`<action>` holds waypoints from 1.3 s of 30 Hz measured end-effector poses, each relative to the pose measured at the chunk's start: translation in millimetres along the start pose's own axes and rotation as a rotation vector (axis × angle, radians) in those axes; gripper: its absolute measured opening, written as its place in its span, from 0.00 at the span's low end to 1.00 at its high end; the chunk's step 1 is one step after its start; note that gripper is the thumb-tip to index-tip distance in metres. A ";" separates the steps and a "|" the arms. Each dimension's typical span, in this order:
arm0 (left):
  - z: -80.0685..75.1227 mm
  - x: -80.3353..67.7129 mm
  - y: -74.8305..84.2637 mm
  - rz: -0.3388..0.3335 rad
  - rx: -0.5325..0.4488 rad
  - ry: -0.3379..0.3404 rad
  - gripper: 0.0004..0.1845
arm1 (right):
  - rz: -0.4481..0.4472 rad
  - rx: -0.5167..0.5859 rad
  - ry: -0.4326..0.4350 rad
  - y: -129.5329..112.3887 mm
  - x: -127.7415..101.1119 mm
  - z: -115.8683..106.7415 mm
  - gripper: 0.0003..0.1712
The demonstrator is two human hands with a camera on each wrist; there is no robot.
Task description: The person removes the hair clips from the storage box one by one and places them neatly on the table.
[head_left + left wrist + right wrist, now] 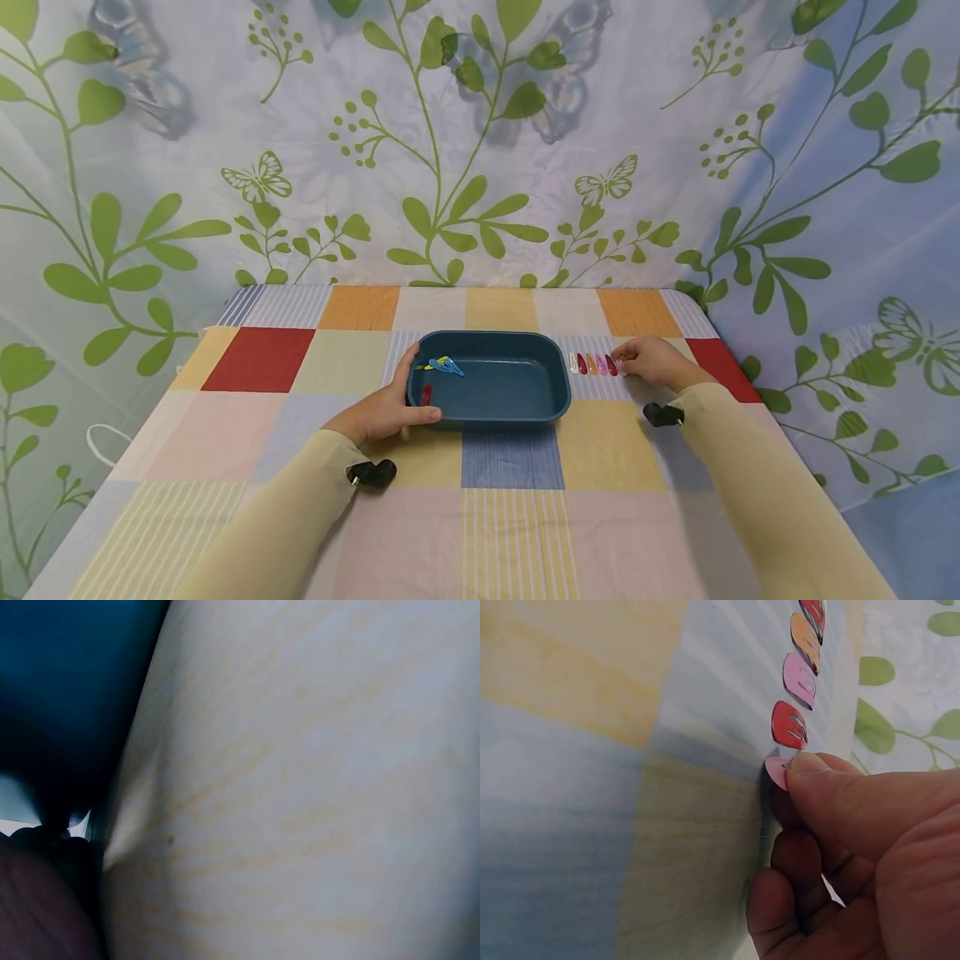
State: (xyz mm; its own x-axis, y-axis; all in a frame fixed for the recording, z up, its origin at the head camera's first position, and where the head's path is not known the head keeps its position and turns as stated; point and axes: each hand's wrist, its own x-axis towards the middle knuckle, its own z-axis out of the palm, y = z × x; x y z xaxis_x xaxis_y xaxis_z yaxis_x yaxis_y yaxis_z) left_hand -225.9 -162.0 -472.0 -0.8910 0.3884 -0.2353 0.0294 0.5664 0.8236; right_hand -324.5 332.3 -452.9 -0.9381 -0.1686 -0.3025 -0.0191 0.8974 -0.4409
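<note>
A dark blue rectangular tray [495, 417] stands on the table. My left hand [386, 410] grips its near left corner, with the thumb over the front rim and the fingers along the left side. Inside lie blue hair clips [447, 367], a yellow clip and a red clip [427, 395]. Right of the tray my right hand [652, 362] pinches a pink hair clip [777, 772] between thumb and fingers, at the end of a row of clips. Beside it in the row are a red clip [787, 724], a pink clip [799, 679], an orange clip [805, 641], another red one and a whitish one [573, 362].
A patchwork cloth [510, 533] covers the table. Behind and beside it hangs a curtain [480, 167] with green leaves and butterflies. A white cable [97, 446] loops at the left edge. The left wrist view shows mostly cloth and the tray's dark side.
</note>
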 end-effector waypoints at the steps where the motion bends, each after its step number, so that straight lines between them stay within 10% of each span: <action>1: 0.0 0.1 0.2 0.001 0.003 0.000 0.68 | 0.004 -0.002 -0.005 0.1 0.5 0.1 0.20; 39: 0.7 2.1 -1.1 -0.012 -0.023 0.003 0.68 | -0.008 0.034 0.017 13.4 -4.3 0.6 0.25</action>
State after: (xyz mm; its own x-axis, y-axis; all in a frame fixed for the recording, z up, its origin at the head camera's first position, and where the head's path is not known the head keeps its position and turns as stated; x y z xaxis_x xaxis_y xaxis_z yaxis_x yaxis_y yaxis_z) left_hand -227.5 -161.3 -473.8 -0.8924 0.3797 -0.2438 0.0084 0.5542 0.8324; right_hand -320.5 344.8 -458.0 -0.9436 -0.1683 -0.2850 -0.0149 0.8818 -0.4714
